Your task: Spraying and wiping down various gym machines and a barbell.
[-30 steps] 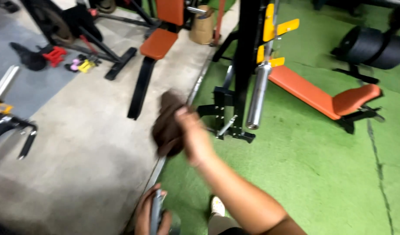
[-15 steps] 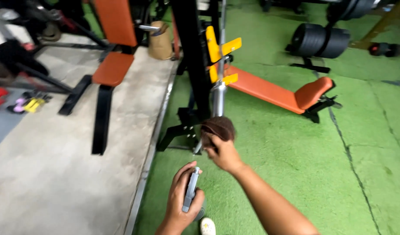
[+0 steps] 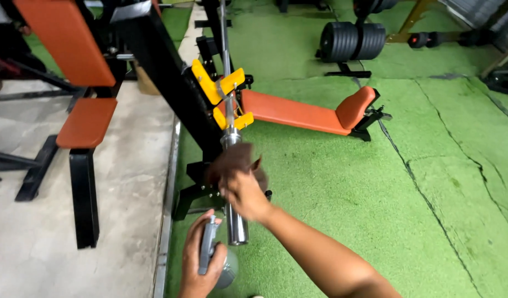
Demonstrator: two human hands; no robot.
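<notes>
- The right hand (image 3: 244, 193) is closed on a crumpled dark brown cloth (image 3: 234, 161) and presses it around the chrome end sleeve of a steel barbell (image 3: 234, 221), so the step in hand reads as wiping that sleeve.
- The cloth sits on the upper part of the sleeve, just below the collar; the bare polished end shows below it, toward 6 o'clock.
- The left hand (image 3: 201, 270) is closed around a grey pistol-grip spray bottle (image 3: 210, 254), held low at 7 o'clock from the sleeve's tip, near it but apart from it.
- The barbell rests on yellow plastic-lined hooks (image 3: 223, 91) of a black steel rack upright (image 3: 165, 72), which leans away toward 11 o'clock.
- Judging by the wrap, the next stroke calls for sliding the cloth along the sleeve toward its free end with steady pressure while the bar stays seated on the hooks.
- Edges: the rack's black foot lies right under the sleeve at 9 o'clock, and a metal strip (image 3: 168, 221) divides the green turf floor (image 3: 342, 221) from the grey concrete floor (image 3: 38, 248).
- Open room: the turf toward 3 and 5 o'clock is free; an orange padded flat bench (image 3: 303, 113) lies at 1 o'clock, well apart.
- An orange padded seat bench (image 3: 85, 121) stands on the concrete at 10 o'clock, and black weight plates (image 3: 350, 41) stand far off at 12 o'clock.
</notes>
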